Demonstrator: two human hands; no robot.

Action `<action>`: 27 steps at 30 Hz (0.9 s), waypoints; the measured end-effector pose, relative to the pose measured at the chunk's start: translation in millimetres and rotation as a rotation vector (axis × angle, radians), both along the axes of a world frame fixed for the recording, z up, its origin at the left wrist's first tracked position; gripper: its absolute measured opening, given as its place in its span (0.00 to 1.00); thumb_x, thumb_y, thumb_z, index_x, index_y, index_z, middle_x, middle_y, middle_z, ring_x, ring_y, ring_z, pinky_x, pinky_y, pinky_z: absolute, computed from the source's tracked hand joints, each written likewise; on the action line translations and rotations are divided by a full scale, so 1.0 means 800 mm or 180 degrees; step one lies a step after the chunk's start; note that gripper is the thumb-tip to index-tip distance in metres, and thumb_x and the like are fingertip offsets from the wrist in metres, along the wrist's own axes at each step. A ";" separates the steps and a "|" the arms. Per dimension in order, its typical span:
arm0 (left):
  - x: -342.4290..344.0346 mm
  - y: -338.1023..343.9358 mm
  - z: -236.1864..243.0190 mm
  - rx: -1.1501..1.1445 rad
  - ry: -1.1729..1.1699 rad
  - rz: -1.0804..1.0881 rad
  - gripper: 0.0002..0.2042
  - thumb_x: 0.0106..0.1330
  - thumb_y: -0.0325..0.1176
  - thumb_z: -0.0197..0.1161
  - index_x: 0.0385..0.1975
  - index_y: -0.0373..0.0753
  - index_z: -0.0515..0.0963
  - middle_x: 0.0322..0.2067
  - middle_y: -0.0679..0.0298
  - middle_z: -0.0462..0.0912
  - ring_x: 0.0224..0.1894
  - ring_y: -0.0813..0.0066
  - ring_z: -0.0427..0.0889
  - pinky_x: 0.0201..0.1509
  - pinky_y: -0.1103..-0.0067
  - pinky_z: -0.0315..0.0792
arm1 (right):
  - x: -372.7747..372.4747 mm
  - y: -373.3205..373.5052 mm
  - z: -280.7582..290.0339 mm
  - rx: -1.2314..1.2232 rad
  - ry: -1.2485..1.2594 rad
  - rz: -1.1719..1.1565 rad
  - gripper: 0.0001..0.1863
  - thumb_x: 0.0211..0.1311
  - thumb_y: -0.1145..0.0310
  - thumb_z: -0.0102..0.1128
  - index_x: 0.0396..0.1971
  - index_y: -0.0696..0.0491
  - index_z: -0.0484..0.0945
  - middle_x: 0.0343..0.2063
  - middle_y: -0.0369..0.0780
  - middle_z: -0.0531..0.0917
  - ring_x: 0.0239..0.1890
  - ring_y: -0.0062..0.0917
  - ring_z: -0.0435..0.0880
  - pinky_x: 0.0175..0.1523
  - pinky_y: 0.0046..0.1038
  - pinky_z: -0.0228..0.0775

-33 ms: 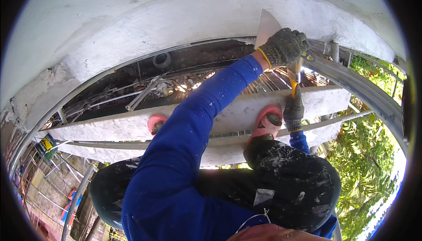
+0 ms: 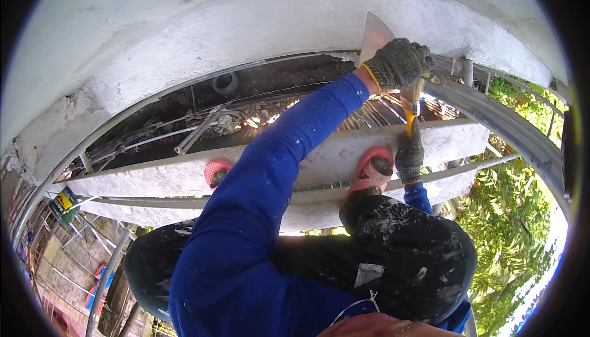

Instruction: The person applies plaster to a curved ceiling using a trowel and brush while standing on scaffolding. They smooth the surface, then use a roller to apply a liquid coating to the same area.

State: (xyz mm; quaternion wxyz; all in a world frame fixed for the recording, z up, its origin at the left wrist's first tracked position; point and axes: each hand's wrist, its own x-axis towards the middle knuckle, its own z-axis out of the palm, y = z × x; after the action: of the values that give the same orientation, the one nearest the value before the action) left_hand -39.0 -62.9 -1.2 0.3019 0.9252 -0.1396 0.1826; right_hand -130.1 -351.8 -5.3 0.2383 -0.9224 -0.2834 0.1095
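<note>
Our left hand (image 2: pixel 398 65) is curled round the broad scraper (image 2: pixel 373 39), its blade in front of the white wall (image 2: pixel 258 26), though whether they touch we cannot tell; our right hand (image 2: pixel 410 155) is wrapped round the yellow-handled brush (image 2: pixel 410 118). If either fist loosens, its tool could drop between wall and plank (image 2: pixel 147 174), and a twisted wrist could gouge the wall.

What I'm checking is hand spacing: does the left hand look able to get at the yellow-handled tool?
Probably yes: the left hand is near the yellow-handled tool, with nothing visible between. But that hand holds a metal blade and the right hand grips the tool.
</note>
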 end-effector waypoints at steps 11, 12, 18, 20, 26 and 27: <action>-0.207 0.217 -0.127 0.1357 0.1332 0.1357 0.16 0.71 0.50 0.52 0.47 0.50 0.79 0.35 0.64 0.84 0.34 0.68 0.84 0.38 0.68 0.80 | 0.009 0.004 0.018 0.0157 0.0018 -0.0185 0.30 0.68 0.72 0.51 0.70 0.55 0.60 0.50 0.56 0.80 0.47 0.50 0.82 0.48 0.41 0.75; -0.242 0.264 -0.137 0.1766 0.1019 0.1489 0.16 0.69 0.52 0.55 0.46 0.50 0.79 0.37 0.64 0.84 0.35 0.68 0.84 0.40 0.67 0.79 | 0.009 0.006 0.018 0.0191 -0.0064 -0.0111 0.31 0.68 0.72 0.51 0.70 0.54 0.59 0.49 0.56 0.80 0.45 0.51 0.83 0.46 0.42 0.76; -0.194 0.238 -0.121 0.1390 -0.0416 0.1454 0.19 0.64 0.58 0.59 0.39 0.48 0.79 0.30 0.66 0.80 0.29 0.71 0.81 0.32 0.71 0.76 | 0.013 0.003 0.015 0.0097 0.0362 -0.0251 0.32 0.65 0.73 0.52 0.70 0.52 0.59 0.46 0.55 0.82 0.43 0.49 0.84 0.46 0.41 0.76; -0.126 0.156 -0.071 0.1451 0.0401 0.1152 0.20 0.61 0.59 0.62 0.36 0.49 0.80 0.31 0.65 0.81 0.26 0.71 0.79 0.31 0.70 0.76 | 0.010 0.001 0.011 0.0019 0.0285 -0.0284 0.32 0.66 0.73 0.52 0.70 0.52 0.59 0.46 0.54 0.82 0.44 0.48 0.84 0.46 0.41 0.76; -0.049 0.105 -0.078 0.0930 0.0772 0.0299 0.16 0.53 0.51 0.68 0.36 0.49 0.81 0.31 0.66 0.82 0.34 0.67 0.83 0.40 0.66 0.77 | 0.002 0.008 0.006 0.0022 0.0015 -0.0397 0.29 0.71 0.68 0.51 0.70 0.52 0.60 0.52 0.55 0.80 0.48 0.48 0.83 0.49 0.39 0.76; -0.061 0.125 -0.081 0.0976 0.1055 0.0365 0.17 0.54 0.53 0.68 0.37 0.49 0.81 0.31 0.66 0.82 0.34 0.67 0.83 0.39 0.66 0.77 | 0.003 0.009 0.003 -0.0015 0.0142 -0.0432 0.28 0.71 0.68 0.51 0.70 0.53 0.60 0.54 0.55 0.78 0.52 0.47 0.81 0.52 0.39 0.74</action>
State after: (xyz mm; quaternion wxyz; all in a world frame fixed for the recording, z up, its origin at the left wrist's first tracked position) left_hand -87.9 37.0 -66.4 0.1658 0.9840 -0.0614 0.0217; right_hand -127.9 -344.9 -2.9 0.2492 -0.9374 -0.2146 0.1143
